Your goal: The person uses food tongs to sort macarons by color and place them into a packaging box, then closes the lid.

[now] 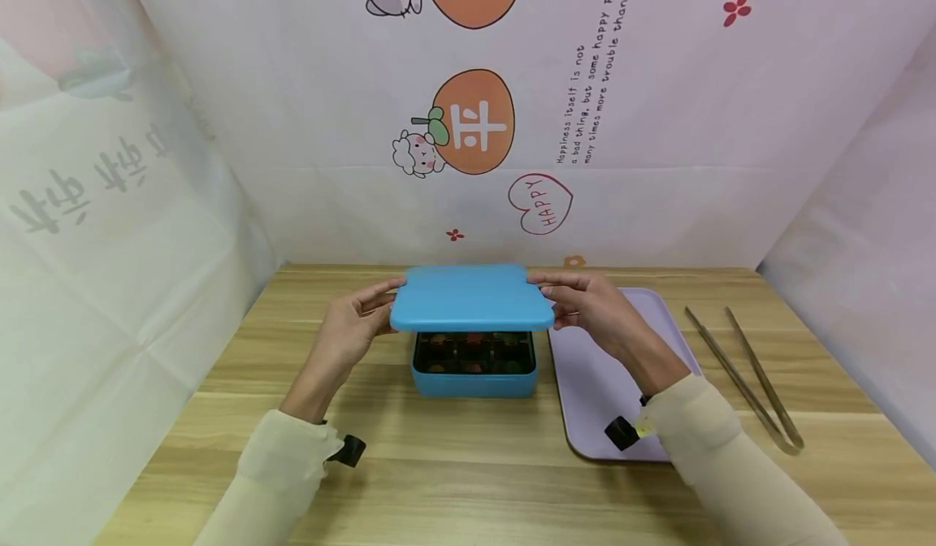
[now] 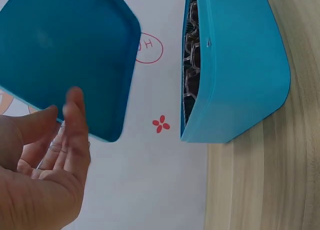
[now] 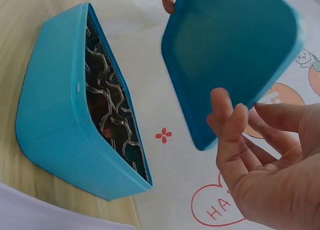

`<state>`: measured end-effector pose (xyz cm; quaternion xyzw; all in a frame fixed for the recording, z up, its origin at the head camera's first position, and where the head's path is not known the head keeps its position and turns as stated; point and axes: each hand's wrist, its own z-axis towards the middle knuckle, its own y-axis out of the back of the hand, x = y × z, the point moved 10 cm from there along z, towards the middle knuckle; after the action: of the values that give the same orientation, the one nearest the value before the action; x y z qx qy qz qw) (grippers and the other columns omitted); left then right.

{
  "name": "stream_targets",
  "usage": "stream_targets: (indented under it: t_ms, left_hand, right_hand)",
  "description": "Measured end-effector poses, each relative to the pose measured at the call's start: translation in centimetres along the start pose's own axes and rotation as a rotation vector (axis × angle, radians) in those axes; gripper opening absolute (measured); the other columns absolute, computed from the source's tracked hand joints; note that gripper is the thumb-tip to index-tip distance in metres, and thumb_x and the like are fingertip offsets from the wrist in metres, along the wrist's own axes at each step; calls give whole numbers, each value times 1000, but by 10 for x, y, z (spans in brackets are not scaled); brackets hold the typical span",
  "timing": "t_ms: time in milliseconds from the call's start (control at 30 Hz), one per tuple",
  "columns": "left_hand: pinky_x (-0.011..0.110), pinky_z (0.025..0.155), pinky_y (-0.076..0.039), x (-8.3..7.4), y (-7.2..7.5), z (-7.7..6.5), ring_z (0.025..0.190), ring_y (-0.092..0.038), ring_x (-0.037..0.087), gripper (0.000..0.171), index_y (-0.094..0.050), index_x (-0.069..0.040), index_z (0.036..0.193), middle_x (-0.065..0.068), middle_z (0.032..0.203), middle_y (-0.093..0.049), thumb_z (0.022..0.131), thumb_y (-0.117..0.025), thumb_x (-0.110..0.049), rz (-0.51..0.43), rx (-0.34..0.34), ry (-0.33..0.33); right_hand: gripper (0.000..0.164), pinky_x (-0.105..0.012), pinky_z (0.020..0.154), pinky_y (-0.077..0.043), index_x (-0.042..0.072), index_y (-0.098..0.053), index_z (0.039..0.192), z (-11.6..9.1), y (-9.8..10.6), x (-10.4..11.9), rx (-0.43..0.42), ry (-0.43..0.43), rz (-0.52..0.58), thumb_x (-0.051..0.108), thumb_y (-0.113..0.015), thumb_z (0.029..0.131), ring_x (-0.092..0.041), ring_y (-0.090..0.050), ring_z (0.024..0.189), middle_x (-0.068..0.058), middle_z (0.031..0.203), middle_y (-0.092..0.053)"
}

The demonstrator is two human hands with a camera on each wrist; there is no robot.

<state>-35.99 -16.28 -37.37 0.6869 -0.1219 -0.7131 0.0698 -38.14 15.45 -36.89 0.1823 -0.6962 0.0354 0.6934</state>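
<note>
A blue lid (image 1: 472,296) is held up over a blue box (image 1: 474,384), apart from its rim. At the lid's left edge my left hand (image 1: 353,324) pinches it between thumb and fingers. My right hand (image 1: 598,312) grips the opposite edge the same way. Both wrist views show the lid's hollow underside, with fingertips lying under its edge. Inside the box are dark compartments with small coloured contents (image 1: 474,353), partly hidden by the lid in the head view; wavy clear rims (image 3: 112,102) show there in the right wrist view.
Right of the box lies a lilac tray (image 1: 595,400), partly under my right forearm. Metal tongs (image 1: 760,383) rest on the wooden table (image 1: 439,481) farther right. A white printed sheet (image 1: 351,123) hangs behind the table, and white sheeting flanks both sides.
</note>
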Motion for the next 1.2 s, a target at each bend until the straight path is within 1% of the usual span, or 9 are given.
stream_targets:
  t_ms: [133,400,533,700,767,833,967,1067,1200]
  left_hand:
    - [23,83,-61,2,-5,1,111,-72,14,45,-59,-21,151,14,148,-63,109,-54,-5,-35,26,20]
    - [24,83,-59,5,-10,3,106,-69,10,47,-52,-20,156,13,155,-56,111,-51,-7,-46,75,13]
    - [28,89,-59,9,-12,4,111,-68,15,47,-52,-16,156,13,155,-56,110,-54,-11,-21,91,15]
    - [42,104,-56,17,-17,6,130,-64,28,47,-52,-15,156,11,157,-54,109,-57,-15,45,119,30]
    - [48,108,-53,23,-19,8,135,-60,30,49,-50,-15,157,11,160,-52,109,-57,-14,61,133,33]
    - [48,109,-53,30,-23,10,137,-59,32,50,-49,-14,158,11,161,-50,109,-57,-13,71,141,43]
    - [42,105,-55,41,-30,15,137,-59,33,50,-48,-10,158,14,161,-49,109,-56,-11,97,146,39]
    - [42,104,-56,47,-34,18,137,-59,33,50,-49,-10,158,15,161,-50,109,-56,-11,116,132,38]
    - [43,105,-55,52,-36,19,137,-59,30,49,-50,-14,157,12,161,-50,108,-56,-11,126,104,61]
  right_hand:
    - [44,-29,77,-59,3,-59,148,1,0,-5,-19,-22,50,19,-61,107,-12,-63,78,0,111,-60]
    - [49,-27,73,-57,9,-54,154,7,-5,-17,-45,-55,29,11,-62,105,-15,-63,74,-11,130,-59]
    - [54,-28,71,-57,12,-50,158,11,-5,-28,-62,-86,22,8,-60,105,-14,-61,73,-13,129,-60]
    - [55,-27,69,-56,9,-47,158,14,-8,-43,-73,-123,11,9,-61,105,-12,-62,72,-20,137,-59]
    - [56,-28,70,-56,8,-47,158,16,-10,-47,-74,-122,-10,9,-61,104,-13,-62,73,-24,143,-57]
    - [56,-30,71,-56,7,-47,158,18,-12,-52,-78,-127,-41,9,-62,104,-14,-61,74,-25,144,-57]
    - [57,-30,72,-54,5,-47,158,19,-14,-57,-103,-130,-132,10,-63,103,-15,-62,76,-25,137,-60]
    - [58,-30,70,-54,3,-46,158,21,-15,-57,-121,-118,-196,10,-63,103,-15,-62,75,-24,133,-60]
    - [58,-33,67,-53,2,-46,158,22,-16,-56,-132,-99,-266,9,-63,102,-16,-58,70,-23,128,-59]
